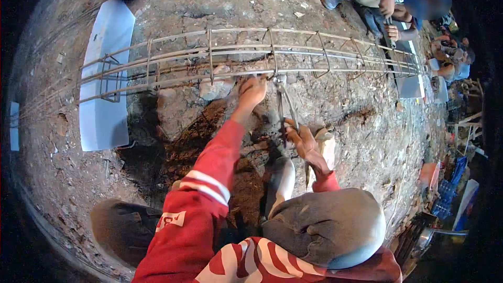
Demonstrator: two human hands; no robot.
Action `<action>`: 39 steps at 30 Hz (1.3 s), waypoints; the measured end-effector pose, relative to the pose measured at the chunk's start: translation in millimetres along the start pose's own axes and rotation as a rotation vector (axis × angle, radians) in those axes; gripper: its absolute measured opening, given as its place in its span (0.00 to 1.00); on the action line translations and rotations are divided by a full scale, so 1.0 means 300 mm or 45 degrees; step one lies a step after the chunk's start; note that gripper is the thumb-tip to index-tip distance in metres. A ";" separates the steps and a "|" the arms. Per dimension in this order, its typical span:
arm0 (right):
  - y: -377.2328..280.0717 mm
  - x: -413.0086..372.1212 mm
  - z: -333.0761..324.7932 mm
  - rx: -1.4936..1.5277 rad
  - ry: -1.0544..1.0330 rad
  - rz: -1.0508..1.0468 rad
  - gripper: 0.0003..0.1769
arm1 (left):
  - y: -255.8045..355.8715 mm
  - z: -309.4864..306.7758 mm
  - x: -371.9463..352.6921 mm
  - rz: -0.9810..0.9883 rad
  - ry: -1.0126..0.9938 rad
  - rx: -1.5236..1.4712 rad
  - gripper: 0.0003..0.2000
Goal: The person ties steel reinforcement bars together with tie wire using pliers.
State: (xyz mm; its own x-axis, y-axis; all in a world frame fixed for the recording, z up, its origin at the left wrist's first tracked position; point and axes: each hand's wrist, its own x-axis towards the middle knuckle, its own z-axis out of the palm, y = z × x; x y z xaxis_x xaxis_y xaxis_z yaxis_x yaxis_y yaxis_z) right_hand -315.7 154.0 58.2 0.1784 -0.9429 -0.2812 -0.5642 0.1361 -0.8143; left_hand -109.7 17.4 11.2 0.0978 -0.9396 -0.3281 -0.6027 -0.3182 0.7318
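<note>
A long cage of steel rebar (236,51), with longitudinal bars and square stirrups (273,52), stretches across in front of me. My left hand (252,90) is at its nearest bar, beside a stirrup; the fingers are closed, and whatever lies in them is hidden. Just to the right, my right hand (304,142) grips the handles of metal pincers (286,98). The jaws of the pincers are up against that same bar, close to the left fingertips. Whether the jaws bite on a wire cannot be made out.
White blocks (107,78) stand under the cage's left end and under its right end (410,87). A stone (215,88) lies below the bars on rough dirt ground (367,141). At upper right a co-worker's hands (389,10) hold a tool at the cage. More people sit farther right, near bottles (445,194).
</note>
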 end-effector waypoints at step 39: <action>-0.182 0.507 0.029 -0.171 0.990 -0.616 0.09 | 0.147 -0.268 -0.096 1.044 0.364 0.207 0.08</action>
State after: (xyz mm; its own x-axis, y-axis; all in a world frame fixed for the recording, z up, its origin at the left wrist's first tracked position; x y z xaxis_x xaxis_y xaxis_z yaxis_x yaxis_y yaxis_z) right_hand -250.7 5.8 55.3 -0.1451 -0.8330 0.5339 -0.6665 -0.3165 -0.6750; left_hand -75.4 20.3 100.8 -0.2338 -0.8665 0.4410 -0.6730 0.4716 0.5698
